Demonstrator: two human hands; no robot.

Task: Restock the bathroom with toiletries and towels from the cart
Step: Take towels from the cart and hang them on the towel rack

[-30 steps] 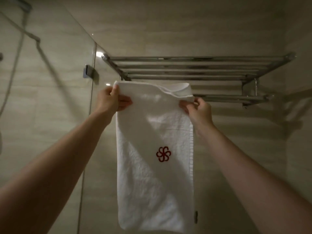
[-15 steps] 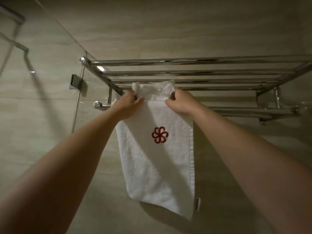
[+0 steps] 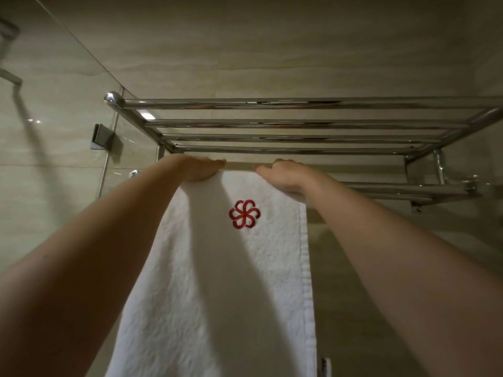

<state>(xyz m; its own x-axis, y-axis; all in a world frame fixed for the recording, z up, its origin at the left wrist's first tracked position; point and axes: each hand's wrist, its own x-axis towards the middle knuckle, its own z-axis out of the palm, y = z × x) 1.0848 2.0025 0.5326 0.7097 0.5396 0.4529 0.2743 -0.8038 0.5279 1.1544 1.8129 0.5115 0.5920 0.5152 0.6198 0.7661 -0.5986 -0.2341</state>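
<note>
My left hand (image 3: 201, 169) lay flat, fingers straight, on the top fold of the white towel (image 3: 217, 281), which hung below both hands. My right hand (image 3: 284, 175) rested there too; whether its fingers gripped, I couldn't tell. The chrome rack (image 3: 272, 123) sat just above them.

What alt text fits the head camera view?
The left hand and right hand rest on the top of a white terry towel with a red pinwheel emblem, hung on the lower bar of a chrome wall rack beside a glass shower panel.
</note>
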